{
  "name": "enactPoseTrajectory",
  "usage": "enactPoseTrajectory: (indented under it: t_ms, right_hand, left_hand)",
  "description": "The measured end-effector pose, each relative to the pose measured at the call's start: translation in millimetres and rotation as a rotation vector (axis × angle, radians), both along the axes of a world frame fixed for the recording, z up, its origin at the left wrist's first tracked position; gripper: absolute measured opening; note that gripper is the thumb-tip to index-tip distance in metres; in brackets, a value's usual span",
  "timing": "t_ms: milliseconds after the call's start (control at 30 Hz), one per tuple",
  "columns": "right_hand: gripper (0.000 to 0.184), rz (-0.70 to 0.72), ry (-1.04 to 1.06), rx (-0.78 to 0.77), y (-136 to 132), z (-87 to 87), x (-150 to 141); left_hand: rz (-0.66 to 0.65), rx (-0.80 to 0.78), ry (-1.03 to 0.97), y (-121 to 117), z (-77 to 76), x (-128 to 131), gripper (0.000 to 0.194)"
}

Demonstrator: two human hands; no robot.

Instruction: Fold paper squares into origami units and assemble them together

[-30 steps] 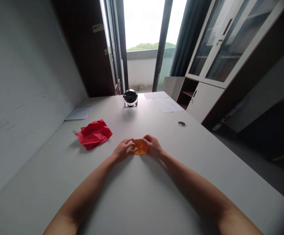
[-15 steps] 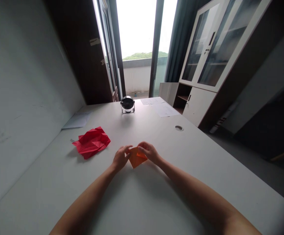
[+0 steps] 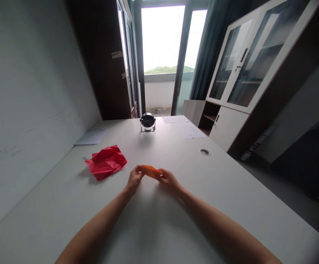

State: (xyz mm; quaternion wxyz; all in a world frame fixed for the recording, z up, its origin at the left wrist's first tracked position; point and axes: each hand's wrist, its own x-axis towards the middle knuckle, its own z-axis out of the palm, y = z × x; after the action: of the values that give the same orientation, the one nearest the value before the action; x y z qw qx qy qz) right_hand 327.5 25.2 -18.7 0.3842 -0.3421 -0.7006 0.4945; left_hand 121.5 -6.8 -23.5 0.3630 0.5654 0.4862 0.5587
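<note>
A small folded sheet of orange paper (image 3: 151,171) is held between my two hands, tilted up off the white table (image 3: 154,220). My left hand (image 3: 135,178) pinches its left end, and my right hand (image 3: 168,179) grips its right end, fingers closed on both sides. Details of the folds are too small to make out. To the left of my left hand lies a crumpled, creased piece of red paper (image 3: 107,162), apart from both hands.
A round black device on a metal stand (image 3: 147,123) is at the table's far end. White sheets (image 3: 190,130) lie at the far right, another paper (image 3: 91,136) by the left wall. A cable hole (image 3: 204,152) sits near the right edge. A cabinet (image 3: 227,126) stands beyond.
The orange paper has gone from facing me as a diamond to being tilted and seen more edge-on. My hands have turned with it, and the camera view has shifted slightly.
</note>
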Motion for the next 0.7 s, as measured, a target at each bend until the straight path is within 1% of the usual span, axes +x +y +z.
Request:
enactPoseTrajectory:
  t_ms: [67, 133, 233, 267, 300, 367, 433, 567, 633, 700]
  right_hand:
    - [0.032, -0.030, 0.007, 0.052, -0.3, -0.8, -0.4]
    - [0.023, -0.059, 0.021, 0.112, 0.9, -0.1, 1.5]
    - [0.008, -0.130, -0.038, 0.276, 3.8, 1.4, 6.6]
    - [0.006, -0.155, -0.088, 0.349, 4.6, 1.6, 8.4]
    - [0.008, -0.174, -0.149, 0.421, 5.3, 1.4, 10.1]
    - [0.013, -0.198, -0.291, 0.540, 6.2, 0.6, 12.7]
    - [0.017, -0.196, -0.433, 0.611, 6.5, -0.5, 14.3]
    - [0.020, -0.135, -0.640, 0.633, 6.2, -1.6, 15.5]
    - [0.021, -0.136, -0.674, 0.628, 5.9, -1.4, 15.5]
    - [0.018, -0.143, -0.674, 0.633, 5.8, -1.0, 14.9]
  left_hand:
    - [-0.020, -0.008, 0.046, -1.7, 1.9, 2.1, 0.043]
    - [-0.033, -0.002, 0.130, -3.1, 4.0, 2.0, 0.035]
    - [-0.013, 0.043, 0.349, -5.3, 8.0, -2.1, 0.018]
    - [0.008, 0.064, 0.439, -6.1, 9.5, -4.1, 0.012]
    - [0.033, 0.088, 0.527, -6.8, 10.8, -6.1, 0.009]
    - [0.066, 0.128, 0.672, -7.9, 12.4, -9.6, 0.013]
    - [0.057, 0.145, 0.757, -8.1, 11.8, -12.0, 0.017]
    - [-0.034, 0.112, 0.847, -6.0, 6.2, -13.8, 0.030]
    - [-0.052, 0.082, 0.870, -4.6, 4.5, -14.4, 0.036]
    - [-0.056, 0.055, 0.863, -3.8, 5.1, -15.1, 0.038]
